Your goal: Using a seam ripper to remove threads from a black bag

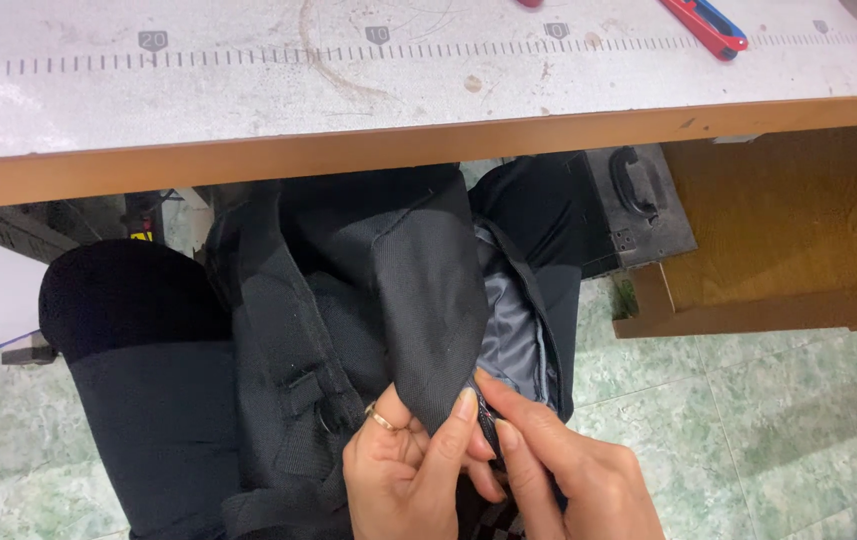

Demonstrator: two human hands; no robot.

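The person sits at a worktable (248,160) with a dark woven fabric piece (388,300) lying across the lap, below the table's wooden front edge. The left hand (403,475) is closed on the lower edge of a folded flap of this fabric, thumb and forefinger pinched together on the cloth; a ring (380,418) shows on one finger. The right hand (573,475) is beside it and touching it, its fingertips pressed together on the same edge, where what looks like a zipper or seam runs; the exact detail is too small to tell. A grey lining (513,335) shows inside the opened fabric, just right of the flap. A strap with a loop and ring fitting (310,395) lies on the fabric left of the hands. On the tabletop a printed ruler scale (248,55) runs along the surface, and a red and blue tool (708,25) lies near the far edge. A dark machine housing (638,205) sits under the table at the right, above the green tiled floor (778,430).
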